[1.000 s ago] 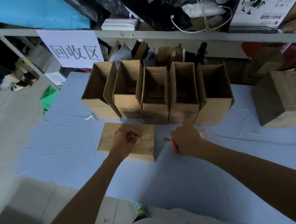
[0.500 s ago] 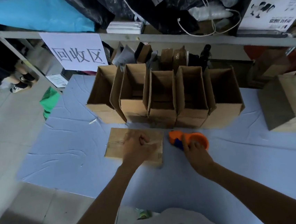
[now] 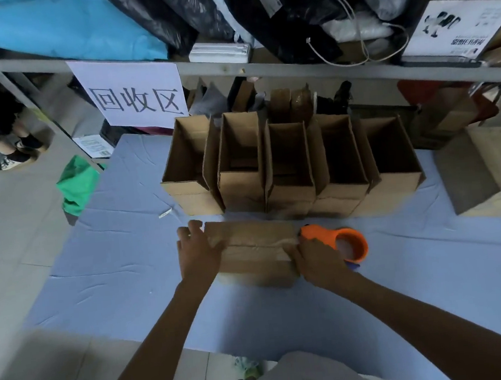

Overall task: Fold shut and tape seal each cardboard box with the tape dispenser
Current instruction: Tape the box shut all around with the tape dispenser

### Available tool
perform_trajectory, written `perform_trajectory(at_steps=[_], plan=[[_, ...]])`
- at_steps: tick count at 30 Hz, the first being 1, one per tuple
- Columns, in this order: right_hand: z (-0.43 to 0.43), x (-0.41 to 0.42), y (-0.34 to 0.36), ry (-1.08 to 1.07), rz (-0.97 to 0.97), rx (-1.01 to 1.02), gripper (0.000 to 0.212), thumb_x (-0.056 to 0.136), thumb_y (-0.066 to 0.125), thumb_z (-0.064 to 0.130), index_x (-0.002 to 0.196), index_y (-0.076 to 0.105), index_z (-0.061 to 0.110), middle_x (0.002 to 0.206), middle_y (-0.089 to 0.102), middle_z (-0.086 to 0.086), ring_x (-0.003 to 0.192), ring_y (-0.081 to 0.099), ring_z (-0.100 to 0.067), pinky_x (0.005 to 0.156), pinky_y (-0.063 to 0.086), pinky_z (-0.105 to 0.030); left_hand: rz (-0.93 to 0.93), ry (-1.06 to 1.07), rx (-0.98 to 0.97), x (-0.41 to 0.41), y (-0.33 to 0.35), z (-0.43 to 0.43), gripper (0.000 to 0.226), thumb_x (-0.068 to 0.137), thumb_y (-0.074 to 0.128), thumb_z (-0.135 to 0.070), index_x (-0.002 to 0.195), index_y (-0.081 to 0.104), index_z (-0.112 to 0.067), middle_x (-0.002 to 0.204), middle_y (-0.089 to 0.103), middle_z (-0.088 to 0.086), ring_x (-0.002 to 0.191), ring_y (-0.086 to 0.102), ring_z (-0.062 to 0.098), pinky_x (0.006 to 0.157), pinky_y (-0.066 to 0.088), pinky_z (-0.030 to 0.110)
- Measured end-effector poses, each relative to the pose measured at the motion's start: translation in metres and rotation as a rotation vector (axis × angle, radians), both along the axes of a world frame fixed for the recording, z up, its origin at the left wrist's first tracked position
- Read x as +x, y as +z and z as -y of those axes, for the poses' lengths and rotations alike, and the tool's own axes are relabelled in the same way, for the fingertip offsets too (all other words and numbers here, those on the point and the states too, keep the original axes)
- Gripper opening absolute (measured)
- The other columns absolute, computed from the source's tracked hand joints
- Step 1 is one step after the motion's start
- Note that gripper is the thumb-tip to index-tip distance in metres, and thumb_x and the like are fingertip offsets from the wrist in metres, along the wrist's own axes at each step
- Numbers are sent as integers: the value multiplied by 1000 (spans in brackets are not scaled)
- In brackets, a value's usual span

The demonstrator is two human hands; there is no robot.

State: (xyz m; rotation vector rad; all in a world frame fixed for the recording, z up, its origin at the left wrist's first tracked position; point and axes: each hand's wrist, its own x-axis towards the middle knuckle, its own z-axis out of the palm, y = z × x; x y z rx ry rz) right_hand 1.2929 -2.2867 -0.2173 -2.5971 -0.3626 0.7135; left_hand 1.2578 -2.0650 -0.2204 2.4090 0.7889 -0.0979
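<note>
My left hand (image 3: 199,256) lies flat, fingers spread, on the left end of the box (image 3: 254,247), mid-tabletop (image 3: 129,278). My right hand (image 3: 317,260) rests at its right end beside the dispenser (image 3: 348,238); I can't tell its grip.

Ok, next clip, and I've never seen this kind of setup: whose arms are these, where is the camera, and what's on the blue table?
There is no machine here: a person wears a camera on the head, so the one view looks forward and down at their work. The left hand lies spread over the left end of a closed flat brown cardboard box on the blue cloth-covered table. The right hand is at the box's right end, beside an orange plastic tape dispenser; whether it grips the dispenser's handle is hidden. Behind stands a row of five open brown cardboard boxes, waiting to be folded and taped. A further closed brown box sits at the far right, and a white paper sign hangs at the back left.
</note>
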Motion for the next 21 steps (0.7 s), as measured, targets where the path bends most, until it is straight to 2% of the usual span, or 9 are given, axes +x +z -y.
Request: perform_trajectory(at_steps=[2, 5, 7, 8, 10, 12, 14, 17, 21], plan=[[-6, -4, 2, -51, -56, 26, 35, 102, 29, 38, 102, 52, 11, 98, 62, -16, 94, 61, -33, 82, 48, -35, -78, -10, -28, -1, -3, -7, 44, 86, 68, -24, 119, 46, -5, 119, 55, 14, 105, 56, 34, 80, 41, 36], [-5, 7, -7, -157, -184, 80, 40, 99, 40, 41, 71, 51, 15, 67, 62, -10, 66, 64, -30, 64, 51, -32, -65, -20, -30, 0, -1, -16, 48, 81, 73, -34, 112, 51, -5, 107, 64, 10, 100, 60, 30, 75, 37, 29], [-5, 15, -11, -185, -220, 73, 46, 97, 47, 40, 62, 50, 11, 56, 59, -11, 56, 61, -29, 58, 47, -29, -55, -23, -68, 1, 1, -21, 52, 77, 75, -40, 109, 52, -6, 102, 67, 10, 96, 61, 29, 72, 37, 27], [-7, 17, -12, -176, -176, 20, 42, 96, 49, 41, 66, 51, 11, 60, 58, -10, 62, 62, -28, 60, 46, -30, -62, -34, -78, 1, 1, -23, 54, 77, 76, -42, 110, 52, -6, 102, 67, 10, 95, 61, 29, 72, 38, 28], [-17, 15, -14, -139, 30, -99, 27, 95, 50, 38, 95, 53, 11, 80, 59, -10, 83, 62, -29, 67, 42, -32, -107, -71, -77, 2, 2, -21, 66, 74, 75, -48, 116, 47, -7, 111, 62, 10, 102, 60, 30, 77, 41, 30], [-37, 5, -14, -188, 165, -100, 42, 93, 54, 36, 120, 45, 4, 98, 61, -12, 91, 61, -29, 68, 41, -34, -144, -71, -54, 2, 1, -16, 86, 65, 75, -61, 122, 40, -7, 116, 55, 8, 108, 57, 31, 83, 44, 35], [-55, -6, -16, -352, 161, -46, 58, 87, 61, 44, 121, 42, 2, 103, 61, -11, 92, 60, -30, 64, 38, -32, -147, -49, -11, 1, 0, -10, 90, 63, 73, -66, 122, 38, -7, 116, 54, 8, 108, 57, 33, 84, 46, 39], [-60, -12, -25, -444, 147, 5, 72, 85, 64, 42, 135, 30, 1, 106, 61, -12, 96, 60, -33, 64, 36, -31, -108, -39, -3, 0, -3, -10, 78, 69, 73, -60, 117, 40, -7, 111, 58, 10, 104, 59, 33, 79, 45, 36], [-36, -10, -26, -381, 218, 121, 50, 90, 58, 18, 136, 41, 5, 95, 61, -9, 88, 58, -26, 65, 36, -30, -62, 10, -23, -1, -1, -10, 44, 83, 69, -38, 110, 50, -9, 100, 65, 8, 91, 61, 29, 71, 36, 27]])
